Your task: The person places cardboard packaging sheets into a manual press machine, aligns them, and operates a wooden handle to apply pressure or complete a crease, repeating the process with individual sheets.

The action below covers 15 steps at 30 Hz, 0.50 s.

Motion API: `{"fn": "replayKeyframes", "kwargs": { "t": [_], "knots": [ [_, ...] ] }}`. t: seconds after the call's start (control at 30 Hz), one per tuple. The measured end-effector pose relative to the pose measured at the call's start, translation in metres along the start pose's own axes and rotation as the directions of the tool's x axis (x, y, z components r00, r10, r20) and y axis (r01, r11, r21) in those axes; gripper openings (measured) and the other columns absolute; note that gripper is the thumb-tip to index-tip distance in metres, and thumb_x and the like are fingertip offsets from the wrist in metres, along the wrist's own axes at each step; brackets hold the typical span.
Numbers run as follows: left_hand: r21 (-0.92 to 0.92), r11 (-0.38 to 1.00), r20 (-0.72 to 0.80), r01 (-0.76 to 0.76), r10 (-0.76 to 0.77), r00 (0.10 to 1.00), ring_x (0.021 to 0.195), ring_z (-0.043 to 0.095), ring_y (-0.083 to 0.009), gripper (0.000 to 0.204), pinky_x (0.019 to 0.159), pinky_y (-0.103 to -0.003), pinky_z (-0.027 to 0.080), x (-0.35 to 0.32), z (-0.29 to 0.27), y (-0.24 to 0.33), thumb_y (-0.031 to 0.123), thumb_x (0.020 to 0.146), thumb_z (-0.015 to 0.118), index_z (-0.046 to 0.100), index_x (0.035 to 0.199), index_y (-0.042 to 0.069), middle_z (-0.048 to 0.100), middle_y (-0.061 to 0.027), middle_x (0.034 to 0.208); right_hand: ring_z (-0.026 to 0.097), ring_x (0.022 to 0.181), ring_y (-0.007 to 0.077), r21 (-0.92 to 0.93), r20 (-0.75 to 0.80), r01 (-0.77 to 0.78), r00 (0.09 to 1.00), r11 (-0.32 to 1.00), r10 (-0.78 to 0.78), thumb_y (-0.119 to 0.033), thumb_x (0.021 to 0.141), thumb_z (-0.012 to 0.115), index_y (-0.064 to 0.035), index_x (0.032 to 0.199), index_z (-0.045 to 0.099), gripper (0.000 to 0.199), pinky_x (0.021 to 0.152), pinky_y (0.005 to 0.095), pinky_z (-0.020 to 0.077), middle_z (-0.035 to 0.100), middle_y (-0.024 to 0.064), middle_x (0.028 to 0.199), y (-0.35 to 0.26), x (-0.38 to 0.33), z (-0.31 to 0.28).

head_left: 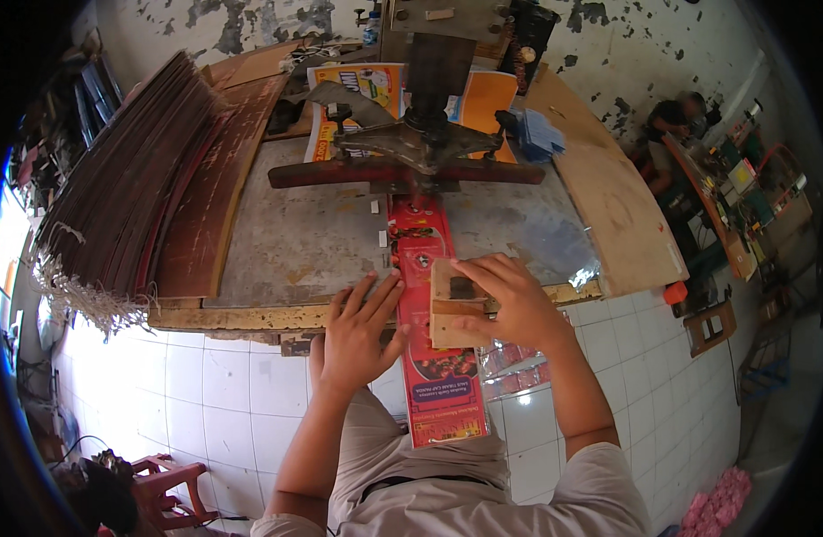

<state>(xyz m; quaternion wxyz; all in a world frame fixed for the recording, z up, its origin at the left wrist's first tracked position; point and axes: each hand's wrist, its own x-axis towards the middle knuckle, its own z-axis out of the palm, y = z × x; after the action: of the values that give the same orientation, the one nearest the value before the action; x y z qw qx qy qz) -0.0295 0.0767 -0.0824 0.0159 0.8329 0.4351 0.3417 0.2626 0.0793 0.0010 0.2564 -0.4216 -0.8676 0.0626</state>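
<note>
A long red printed plastic strip [429,246] runs from beneath a dark metal press [420,148] toward me, over the worktable's front edge, its near end above my lap. My left hand [362,336] lies along the strip's left side with fingers stretched out and apart, the thumb at the strip's edge. My right hand [514,304] grips a light wooden block [443,329] from its right side, fingers over the far end and thumb nearer me. The block rests on the strip's right edge and has a dark patch on top. Part of it is hidden by my fingers.
A tall stack of dark boards [130,170] with frayed threads stands at the left. Blue sheets [538,134] lie at the right behind the press. Shiny red packets [516,369] are below the table edge. A red stool [165,488] stands lower left; another person [669,125] sits at the far right.
</note>
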Motion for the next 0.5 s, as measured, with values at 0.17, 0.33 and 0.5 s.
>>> {"fn": "replayKeyframes", "kwargs": {
  "t": [0.17, 0.33, 0.5],
  "knots": [
    [0.014, 1.0, 0.007, -0.006, 0.006, 1.0, 0.152, 0.056, -0.0345, 0.061, 0.122, -0.055, 0.042, 0.0001, 0.0004, -0.0005, 0.034, 0.098, 0.072, 0.068, 0.153, 0.009, 0.063, -0.0065, 0.165, 0.064, 0.127, 0.0368, 0.086, 0.009, -0.037, 0.999, 0.996, 0.036, -0.037, 0.087, 0.095, -0.0043, 0.158, 0.062, 0.084, 0.112, 0.0496, 0.0524, 0.07, 0.0163, 0.142, -0.0011, -0.005, 0.0043],
    [0.027, 1.0, 0.01, -0.004, 0.003, 1.0, 0.152, 0.056, -0.0345, 0.06, 0.122, -0.056, 0.042, 0.0005, -0.0004, 0.0002, 0.035, 0.1, 0.071, 0.068, 0.153, 0.008, 0.063, -0.0064, 0.165, 0.064, 0.131, 0.0377, 0.064, -0.03, 0.002, 1.0, 0.998, 0.0, -0.034, 0.087, 0.095, -0.005, 0.161, 0.059, 0.087, 0.114, 0.0499, 0.0518, 0.068, 0.0176, 0.145, -0.003, -0.0047, 0.0039],
    [0.027, 1.0, 0.006, -0.003, 0.003, 1.0, 0.152, 0.056, -0.0345, 0.059, 0.122, -0.056, 0.042, -0.0002, 0.001, -0.0005, 0.037, 0.1, 0.071, 0.069, 0.152, 0.008, 0.064, -0.0066, 0.165, 0.062, 0.136, 0.0385, 0.12, -0.002, -0.033, 0.999, 0.992, 0.033, -0.031, 0.087, 0.095, -0.0051, 0.161, 0.058, 0.086, 0.117, 0.05, 0.0505, 0.068, 0.0182, 0.146, -0.0015, -0.0054, 0.0064]
  ]
}}
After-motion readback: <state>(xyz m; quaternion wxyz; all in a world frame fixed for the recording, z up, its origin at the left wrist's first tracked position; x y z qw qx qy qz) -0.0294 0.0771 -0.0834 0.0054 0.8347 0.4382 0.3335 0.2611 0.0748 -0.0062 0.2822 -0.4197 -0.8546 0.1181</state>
